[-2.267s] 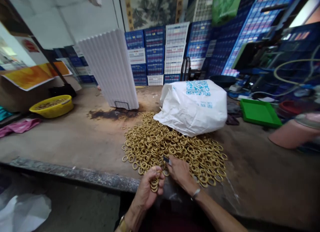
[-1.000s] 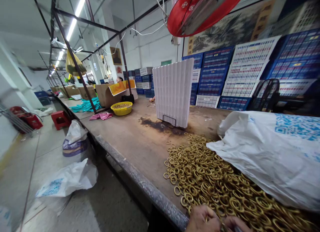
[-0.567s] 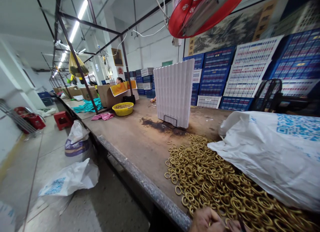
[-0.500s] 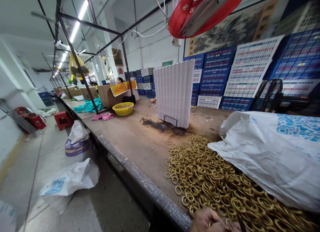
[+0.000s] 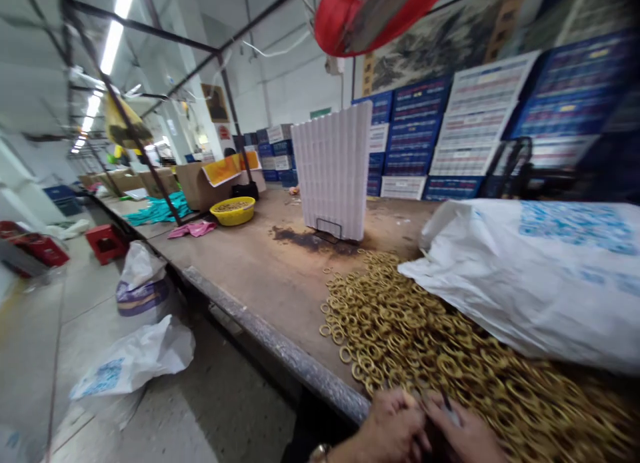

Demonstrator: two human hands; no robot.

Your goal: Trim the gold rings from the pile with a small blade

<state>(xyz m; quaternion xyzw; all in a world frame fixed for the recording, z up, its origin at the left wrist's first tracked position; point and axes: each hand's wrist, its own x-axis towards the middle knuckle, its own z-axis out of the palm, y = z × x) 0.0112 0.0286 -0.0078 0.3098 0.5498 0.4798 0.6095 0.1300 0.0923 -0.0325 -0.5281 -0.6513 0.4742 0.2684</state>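
Observation:
My left hand (image 5: 395, 423) is at the bottom of the view, fingers curled closed, just above the near edge of a pile of brass-coloured rings (image 5: 400, 316). Whatever its fingertips pinch is hidden or too small to make out. Close beside it, almost touching, my right hand (image 5: 465, 431) is closed on a slim dark tool (image 5: 447, 404) with a greyish part; its exact kind does not show. A watch or bracelet (image 5: 320, 453) sits at my left wrist. The rings lie loose across the tabletop in front of both hands.
A large white sack (image 5: 525, 276) lies right of the rings. Behind them a white ribbed panel (image 5: 333, 170) stands in a black wire holder (image 5: 327, 228). Farther left are a yellow basin (image 5: 233, 213) and pink cloth (image 5: 193, 230). A red lamp-like shade (image 5: 375, 16) hangs overhead.
The view has tilted down and turned right, so both hands show more fully. They remain close together by the ring pile.

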